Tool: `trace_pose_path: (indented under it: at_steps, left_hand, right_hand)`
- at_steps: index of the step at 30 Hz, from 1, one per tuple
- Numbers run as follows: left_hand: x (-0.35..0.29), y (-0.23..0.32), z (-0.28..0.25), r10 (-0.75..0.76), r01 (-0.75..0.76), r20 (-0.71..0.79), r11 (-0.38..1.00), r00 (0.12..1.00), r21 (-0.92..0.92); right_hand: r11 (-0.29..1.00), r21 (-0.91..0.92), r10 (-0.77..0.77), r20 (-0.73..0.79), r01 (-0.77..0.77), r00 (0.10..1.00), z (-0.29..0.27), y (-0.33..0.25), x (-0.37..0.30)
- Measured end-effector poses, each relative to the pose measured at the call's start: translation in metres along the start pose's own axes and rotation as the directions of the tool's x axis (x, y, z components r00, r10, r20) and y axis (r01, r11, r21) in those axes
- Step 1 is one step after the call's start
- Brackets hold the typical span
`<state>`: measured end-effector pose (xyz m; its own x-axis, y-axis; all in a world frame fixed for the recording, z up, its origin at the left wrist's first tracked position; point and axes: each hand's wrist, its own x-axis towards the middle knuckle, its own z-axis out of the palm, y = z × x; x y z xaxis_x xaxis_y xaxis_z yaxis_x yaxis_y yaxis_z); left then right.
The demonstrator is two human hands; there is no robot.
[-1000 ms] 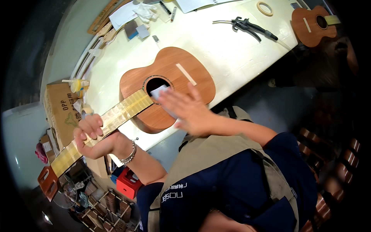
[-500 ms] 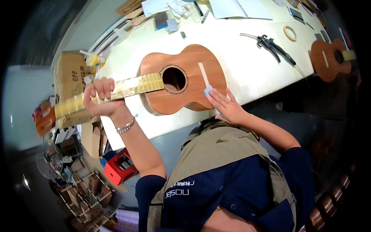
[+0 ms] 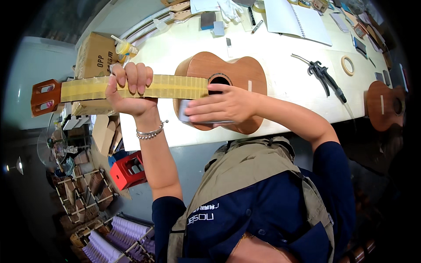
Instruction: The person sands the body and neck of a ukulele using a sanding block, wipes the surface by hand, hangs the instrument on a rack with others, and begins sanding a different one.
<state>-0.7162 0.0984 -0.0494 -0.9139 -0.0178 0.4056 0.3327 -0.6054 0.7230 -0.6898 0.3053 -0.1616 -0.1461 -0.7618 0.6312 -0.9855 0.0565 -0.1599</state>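
An unstrung wooden ukulele [image 3: 256, 74] lies at the near side of the white workbench, its neck pointing left. Yellow masking tape [image 3: 182, 87] covers the fretboard. Around the neck, near the headstock [image 3: 45, 97], my left hand [image 3: 131, 87] is closed, fingers over the taped face. My right hand [image 3: 228, 104] holds a thin grey sanding pad [image 3: 184, 115] with its fingers laid along it. That pad rests against the near part of the body by the neck joint. The hand and forearm hide part of the soundhole [image 3: 220, 82] and the lower body.
An air blow gun [image 3: 324, 79] and a tape roll [image 3: 347, 65] lie at the right, near a second ukulele [image 3: 381, 105]. An open notebook [image 3: 287, 19], white gloves [image 3: 230, 11] and sanding blocks [image 3: 208, 20] are at the back. A cardboard box [image 3: 94, 57] stands left; a red stool [image 3: 128, 170] is below.
My right hand has moved the pad leftward, from beside the bridge strip to the body near the neck joint. The ukulele is tilted and turned differently, its neck more level in view.
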Motion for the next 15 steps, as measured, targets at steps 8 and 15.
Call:
trace_pose_path:
  at_steps: [8, 15]
  left_hand:
    - [-0.005, -0.002, 0.002, 0.055, -0.054, -0.056, 0.998, 0.997, 0.013]
    - [-0.017, 0.007, -0.027, 0.109, -0.086, -0.285, 0.992, 0.952, 0.093]
  right_hand:
    - [0.999, -0.002, 0.038, -0.108, -0.039, 0.993, 0.018, -0.010, -0.008]
    - [0.761, 0.099, 0.641, 0.039, -0.642, 0.766, 0.053, -0.074, -0.105]
